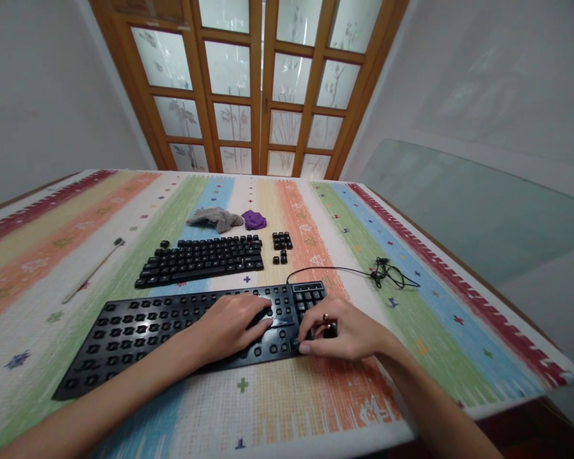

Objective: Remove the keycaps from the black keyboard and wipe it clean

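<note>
A black keyboard (148, 328) lies on the striped tablecloth. Most of its key positions are bare of caps, while the number pad (310, 296) at its right end has caps on. My left hand (234, 325) rests flat across the keyboard's right-middle part, thumb and fingers apart. At the lower left corner of the number pad, thumb and fingertips of my right hand (339, 328) close in a pinch around a keycap, which they mostly hide. The ring on this hand faces up. Beyond the keyboard, removed keycaps (203, 260) sit in rows, with smaller groups (282, 241) to their right.
A grey cloth (215, 218) and a purple cloth (254, 220) lie behind the loose keycaps. To the left is a thin brush (93, 271). The keyboard's cable (387, 274) is bunched at the right. A wooden door with glass panes (234, 121) stands behind the table.
</note>
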The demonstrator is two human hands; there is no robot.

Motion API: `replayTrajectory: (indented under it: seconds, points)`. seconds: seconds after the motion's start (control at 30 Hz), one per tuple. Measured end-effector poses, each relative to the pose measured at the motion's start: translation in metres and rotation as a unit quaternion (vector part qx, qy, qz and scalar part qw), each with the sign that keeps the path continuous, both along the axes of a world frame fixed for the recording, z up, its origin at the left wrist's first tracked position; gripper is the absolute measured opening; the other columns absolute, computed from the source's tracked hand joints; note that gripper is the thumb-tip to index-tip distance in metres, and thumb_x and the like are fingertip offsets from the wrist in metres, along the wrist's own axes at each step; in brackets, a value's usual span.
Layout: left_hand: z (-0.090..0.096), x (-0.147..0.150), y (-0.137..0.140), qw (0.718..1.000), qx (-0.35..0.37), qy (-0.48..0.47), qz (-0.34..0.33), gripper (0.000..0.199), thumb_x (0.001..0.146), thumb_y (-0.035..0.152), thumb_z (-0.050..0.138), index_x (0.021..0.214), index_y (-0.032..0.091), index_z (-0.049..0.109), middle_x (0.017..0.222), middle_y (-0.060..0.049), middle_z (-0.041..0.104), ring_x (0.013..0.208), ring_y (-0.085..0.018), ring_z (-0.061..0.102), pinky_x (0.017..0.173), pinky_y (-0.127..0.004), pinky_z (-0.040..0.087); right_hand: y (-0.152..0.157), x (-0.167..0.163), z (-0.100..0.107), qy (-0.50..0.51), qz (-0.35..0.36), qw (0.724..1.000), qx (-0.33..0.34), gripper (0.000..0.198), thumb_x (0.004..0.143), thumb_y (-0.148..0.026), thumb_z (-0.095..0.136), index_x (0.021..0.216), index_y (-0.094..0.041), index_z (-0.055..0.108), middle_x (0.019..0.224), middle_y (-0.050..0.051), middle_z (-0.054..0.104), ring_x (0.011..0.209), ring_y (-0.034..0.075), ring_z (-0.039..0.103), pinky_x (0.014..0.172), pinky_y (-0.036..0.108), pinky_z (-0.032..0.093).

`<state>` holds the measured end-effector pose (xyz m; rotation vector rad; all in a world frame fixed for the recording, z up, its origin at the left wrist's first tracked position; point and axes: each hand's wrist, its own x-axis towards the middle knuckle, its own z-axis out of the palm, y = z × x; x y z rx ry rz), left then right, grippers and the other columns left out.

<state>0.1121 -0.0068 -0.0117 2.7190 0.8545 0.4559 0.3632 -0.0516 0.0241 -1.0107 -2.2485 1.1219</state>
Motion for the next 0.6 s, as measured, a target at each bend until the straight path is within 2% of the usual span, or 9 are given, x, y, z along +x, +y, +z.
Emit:
replayTrajectory:
  seconds: [0.17, 0.37, 0.6]
  points:
    - [-0.002, 0.001, -0.001, 1.0, 0.003, 0.005, -0.008, 0.021, 0.095, 0.03, 0.052, 0.108, 0.017, 0.063, 0.09, -0.007, 0.07, 0.08, -0.021, 0.066, 0.074, -0.032, 0.052, -0.001, -0.01, -0.002, 0.015, 0.03, 0.999, 0.041, 0.015, 0.081, -0.029, 0.069, 0.079, -0.016, 0.075, 0.06, -0.001, 0.062, 0.052, 0.01, 0.054, 0.053, 0.021, 0.045]
    - [-0.002, 0.004, -0.003, 0.999, 0.015, 0.016, -0.036, 0.019, 0.097, 0.026, 0.049, 0.105, 0.017, 0.064, 0.091, -0.006, 0.07, 0.08, -0.02, 0.065, 0.071, -0.03, 0.051, 0.004, -0.01, -0.009, 0.007, -0.039, 0.999, 0.005, 0.018, 0.087, -0.03, 0.062, 0.085, -0.013, 0.07, 0.059, -0.003, 0.056, 0.051, 0.009, 0.049, 0.05, 0.02, 0.038]
    - [0.0, 0.007, -0.003, 0.999, 0.024, 0.023, -0.042, 0.017, 0.096, 0.023, 0.049, 0.096, 0.017, 0.065, 0.085, -0.005, 0.069, 0.075, -0.019, 0.065, 0.066, -0.029, 0.05, 0.008, -0.009, -0.011, 0.008, -0.038, 0.999, -0.016, 0.017, 0.089, -0.03, 0.061, 0.086, -0.014, 0.066, 0.06, -0.003, 0.056, 0.053, 0.009, 0.049, 0.053, 0.02, 0.036]
